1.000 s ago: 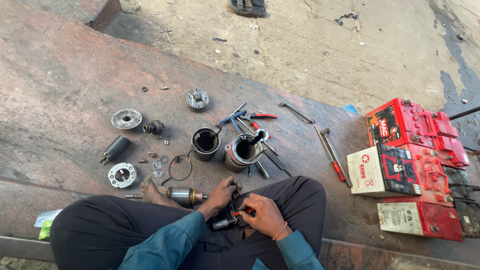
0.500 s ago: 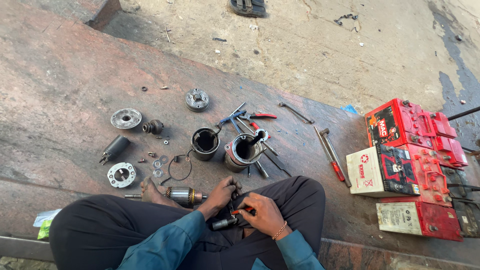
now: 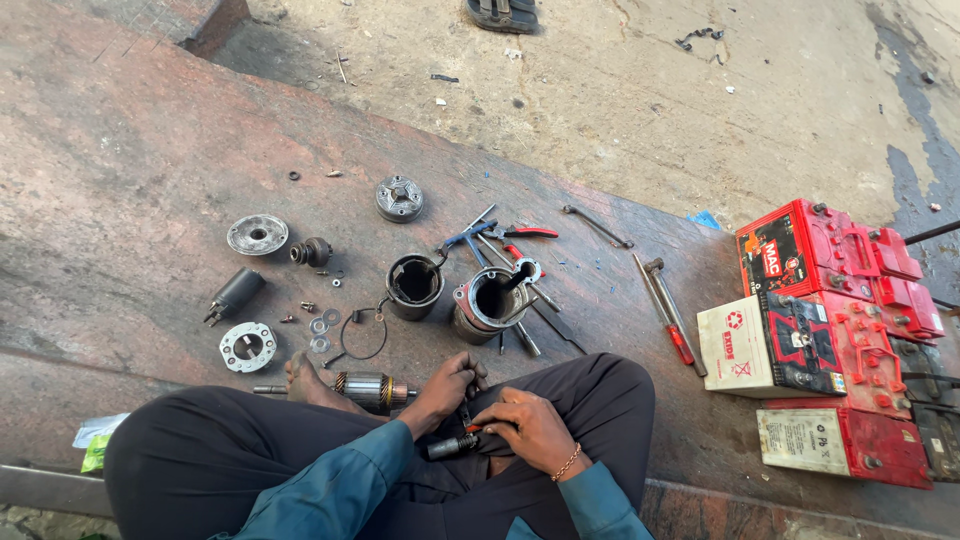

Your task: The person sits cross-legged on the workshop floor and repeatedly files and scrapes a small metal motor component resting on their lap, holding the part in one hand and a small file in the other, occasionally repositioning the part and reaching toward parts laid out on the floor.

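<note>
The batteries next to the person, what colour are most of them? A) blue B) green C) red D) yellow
C: the batteries stacked on the stone slab mostly have red cases and tops, with one white-sided box among them.

you are sitting cross-legged on a stone slab (image 3: 120, 150), your left hand (image 3: 447, 385) gripping a small dark metal part (image 3: 452, 444) while your right hand (image 3: 528, 428) is pressing a red-handled tool (image 3: 478, 427) against it. an armature (image 3: 372, 390) is lying beside your foot (image 3: 308, 385), red batteries (image 3: 835, 300) sitting well apart.
</note>
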`<action>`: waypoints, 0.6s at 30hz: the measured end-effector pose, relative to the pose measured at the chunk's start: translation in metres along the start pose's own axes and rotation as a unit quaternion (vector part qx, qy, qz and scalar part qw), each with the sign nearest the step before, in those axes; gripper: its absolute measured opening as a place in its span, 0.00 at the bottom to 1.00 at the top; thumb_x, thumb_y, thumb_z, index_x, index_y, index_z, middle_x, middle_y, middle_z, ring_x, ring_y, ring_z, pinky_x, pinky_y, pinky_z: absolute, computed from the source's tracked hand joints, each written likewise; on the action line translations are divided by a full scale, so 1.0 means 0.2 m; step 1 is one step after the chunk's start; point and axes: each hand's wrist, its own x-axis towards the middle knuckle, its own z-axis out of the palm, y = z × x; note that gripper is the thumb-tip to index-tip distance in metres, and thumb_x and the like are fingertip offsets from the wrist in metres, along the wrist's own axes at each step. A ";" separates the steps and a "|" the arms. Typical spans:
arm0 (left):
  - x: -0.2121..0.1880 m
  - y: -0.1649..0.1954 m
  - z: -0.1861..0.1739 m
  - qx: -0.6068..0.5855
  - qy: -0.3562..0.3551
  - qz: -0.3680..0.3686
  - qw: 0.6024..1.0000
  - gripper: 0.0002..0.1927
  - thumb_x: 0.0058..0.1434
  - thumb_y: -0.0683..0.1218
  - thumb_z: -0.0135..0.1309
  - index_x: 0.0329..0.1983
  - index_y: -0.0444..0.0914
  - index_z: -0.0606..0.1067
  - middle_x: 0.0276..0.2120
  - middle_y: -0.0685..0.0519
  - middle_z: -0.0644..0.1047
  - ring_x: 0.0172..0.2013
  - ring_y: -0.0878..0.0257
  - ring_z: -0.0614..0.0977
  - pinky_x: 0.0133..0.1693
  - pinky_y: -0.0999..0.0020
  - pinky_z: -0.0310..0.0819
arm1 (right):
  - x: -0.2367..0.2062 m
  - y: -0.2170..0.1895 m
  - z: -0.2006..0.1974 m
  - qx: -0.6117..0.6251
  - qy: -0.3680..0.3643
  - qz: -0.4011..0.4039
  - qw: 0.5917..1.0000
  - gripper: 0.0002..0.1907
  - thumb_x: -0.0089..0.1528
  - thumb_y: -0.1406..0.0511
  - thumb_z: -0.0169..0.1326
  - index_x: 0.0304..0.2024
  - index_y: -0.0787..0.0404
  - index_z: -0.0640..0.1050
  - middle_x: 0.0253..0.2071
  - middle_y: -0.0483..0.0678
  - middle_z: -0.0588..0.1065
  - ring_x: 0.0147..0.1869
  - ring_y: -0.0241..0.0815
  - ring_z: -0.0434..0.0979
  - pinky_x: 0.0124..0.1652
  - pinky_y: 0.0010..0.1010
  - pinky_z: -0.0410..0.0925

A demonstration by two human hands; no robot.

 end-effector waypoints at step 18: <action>-0.06 0.09 0.03 0.101 0.037 -0.029 0.994 0.08 0.69 0.45 0.45 0.44 0.38 0.72 0.31 0.54 0.78 0.31 0.68 0.75 0.38 0.71 0.70 | 0.01 -0.01 0.02 -0.006 0.003 0.042 0.999 0.08 0.55 0.66 0.65 0.37 0.51 0.86 0.27 0.45 0.69 0.31 0.45 0.72 0.31 0.40 0.65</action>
